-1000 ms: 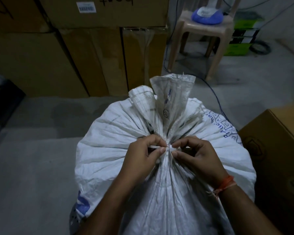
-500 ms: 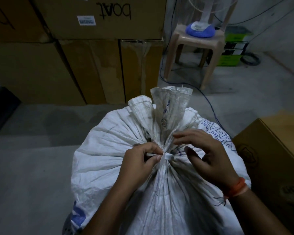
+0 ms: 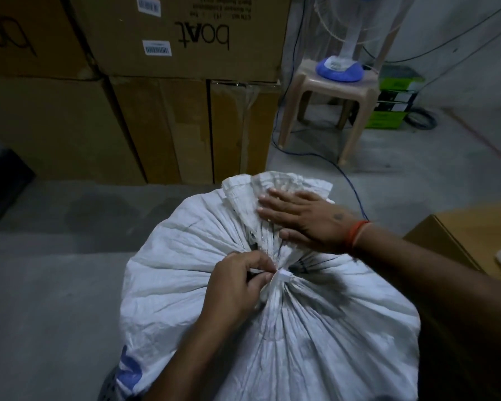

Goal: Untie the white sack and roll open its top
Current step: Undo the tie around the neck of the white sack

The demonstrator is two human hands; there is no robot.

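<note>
Pinching the thin white tie (image 3: 282,274) at the white woven sack's (image 3: 185,285) neck, our left hand (image 3: 237,287) sits nearest; our right hand (image 3: 304,218) lies flat, open, just beyond.

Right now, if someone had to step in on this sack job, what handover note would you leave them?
Left hand: pinched shut on the white tie at the sack's neck.
Right hand: open, palm flat on the bunched top flap, pressing it away from the person.
White sack: standing on the concrete floor, in front of the stacked cardboard boxes.
Done: nothing visibly; the neck is still cinched by the tie.
Left: work the tie loose, pull it off, then roll the top open.
</note>
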